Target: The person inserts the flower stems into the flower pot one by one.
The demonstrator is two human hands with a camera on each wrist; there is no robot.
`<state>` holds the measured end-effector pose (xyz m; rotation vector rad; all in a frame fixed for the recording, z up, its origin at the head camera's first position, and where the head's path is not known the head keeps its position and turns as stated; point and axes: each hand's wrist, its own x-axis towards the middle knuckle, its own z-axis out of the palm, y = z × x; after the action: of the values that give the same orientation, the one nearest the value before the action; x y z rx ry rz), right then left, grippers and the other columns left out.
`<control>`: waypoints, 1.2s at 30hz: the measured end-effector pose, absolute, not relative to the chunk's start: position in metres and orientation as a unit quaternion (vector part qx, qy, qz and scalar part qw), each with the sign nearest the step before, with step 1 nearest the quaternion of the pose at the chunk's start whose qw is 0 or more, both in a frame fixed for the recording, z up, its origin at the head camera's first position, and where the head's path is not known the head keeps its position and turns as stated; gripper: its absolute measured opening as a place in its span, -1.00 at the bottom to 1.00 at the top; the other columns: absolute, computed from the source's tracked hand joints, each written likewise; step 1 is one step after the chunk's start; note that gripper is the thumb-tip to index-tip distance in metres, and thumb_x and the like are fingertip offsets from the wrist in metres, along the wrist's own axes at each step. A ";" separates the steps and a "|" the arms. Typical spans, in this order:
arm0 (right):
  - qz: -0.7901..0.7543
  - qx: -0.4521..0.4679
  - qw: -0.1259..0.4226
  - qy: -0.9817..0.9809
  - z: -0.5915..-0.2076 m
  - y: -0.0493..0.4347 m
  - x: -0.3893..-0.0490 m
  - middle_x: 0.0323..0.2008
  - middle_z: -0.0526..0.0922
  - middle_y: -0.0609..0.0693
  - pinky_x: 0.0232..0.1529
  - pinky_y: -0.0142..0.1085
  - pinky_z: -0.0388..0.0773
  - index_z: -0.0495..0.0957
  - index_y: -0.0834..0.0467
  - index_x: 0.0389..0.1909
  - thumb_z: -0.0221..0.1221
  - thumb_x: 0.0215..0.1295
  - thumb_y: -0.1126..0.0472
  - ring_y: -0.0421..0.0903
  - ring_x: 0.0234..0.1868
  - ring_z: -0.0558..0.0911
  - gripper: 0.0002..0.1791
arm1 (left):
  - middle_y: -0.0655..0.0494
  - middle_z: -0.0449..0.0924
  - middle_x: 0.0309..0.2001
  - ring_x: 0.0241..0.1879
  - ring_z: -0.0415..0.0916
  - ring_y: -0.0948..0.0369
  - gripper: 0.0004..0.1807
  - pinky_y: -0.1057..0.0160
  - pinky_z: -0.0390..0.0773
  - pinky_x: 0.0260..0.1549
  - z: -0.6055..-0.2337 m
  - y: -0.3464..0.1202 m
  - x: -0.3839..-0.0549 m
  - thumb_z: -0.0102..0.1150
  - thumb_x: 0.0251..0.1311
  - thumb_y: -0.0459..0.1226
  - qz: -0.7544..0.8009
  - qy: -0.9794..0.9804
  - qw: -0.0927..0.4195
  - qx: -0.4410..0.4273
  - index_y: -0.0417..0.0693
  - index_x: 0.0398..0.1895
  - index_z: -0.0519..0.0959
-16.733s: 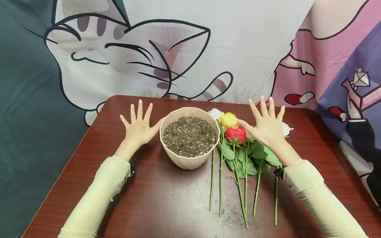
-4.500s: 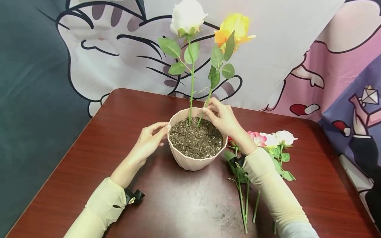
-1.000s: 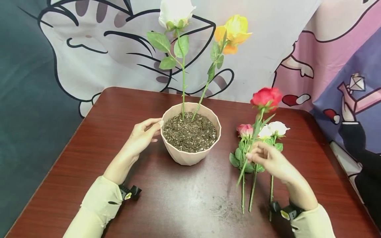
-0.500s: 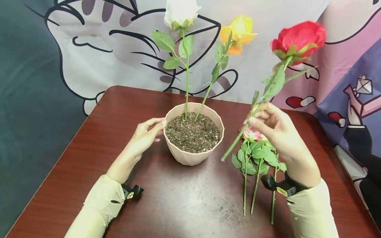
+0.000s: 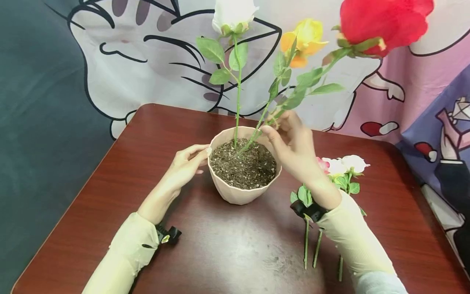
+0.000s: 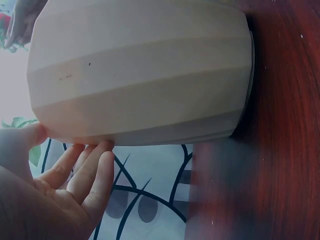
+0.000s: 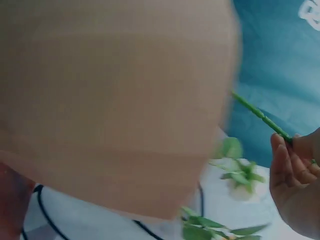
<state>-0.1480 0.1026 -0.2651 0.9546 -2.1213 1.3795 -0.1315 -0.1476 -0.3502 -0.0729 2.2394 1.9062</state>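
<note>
A beige faceted flowerpot full of dark soil stands on the table. At its left edge my left hand holds the rim, thumb on top and fingers against the outer wall, as the left wrist view shows. My right hand pinches the green stem of a red rose above the pot's far right side. This rose leans right, its lower stem slanting down toward the soil. A white rose stands upright in the soil, and a yellow rose tilts right beside it, overlapped by the red rose's stem.
More roses lie on the brown table right of the pot, including a white rose and a pink rose, partly hidden under the right forearm. A cartoon cat curtain hangs behind the table.
My right hand has lifted the red rose off the pile on the right and carried it left over the pot. The white and yellow roses were put in earlier. My left hand stays at the rim.
</note>
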 end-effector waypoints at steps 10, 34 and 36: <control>0.380 0.377 0.254 -0.806 -0.296 0.086 -0.165 -0.43 0.64 0.10 -0.45 -0.35 0.54 0.43 0.31 -0.18 0.14 0.25 0.40 -0.13 -0.47 0.59 -0.84 | -0.01 0.54 0.08 -0.01 0.55 0.13 -0.58 0.05 0.53 -0.15 -0.349 -0.141 -0.132 0.04 0.30 -0.06 0.645 0.757 0.101 -0.016 0.03 0.18 0.46; 0.313 0.476 0.142 -0.809 -0.311 0.058 -0.191 -0.52 0.54 0.01 -0.38 -0.35 0.48 0.36 0.22 -0.38 0.19 0.21 0.35 -0.16 -0.45 0.52 -0.84 | 0.00 0.53 0.10 0.01 0.54 0.12 -0.58 0.26 0.54 -0.27 -0.350 -0.146 -0.132 0.00 0.33 -0.09 0.636 0.767 0.084 -0.016 -0.03 0.19 0.44; 0.310 0.466 0.147 -0.816 -0.312 0.060 -0.192 -0.51 0.56 0.01 -0.36 -0.34 0.49 0.38 0.21 -0.36 0.19 0.21 0.33 -0.15 -0.45 0.54 -0.85 | 0.01 0.54 0.10 0.00 0.55 0.13 -0.58 0.26 0.54 -0.28 -0.351 -0.145 -0.133 0.01 0.32 -0.09 0.638 0.766 0.084 -0.014 -0.02 0.19 0.45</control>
<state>-0.1917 0.0599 -0.3121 1.3410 -2.3481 0.8923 -0.1325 -0.1450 -0.3507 -0.0405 2.2846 1.9034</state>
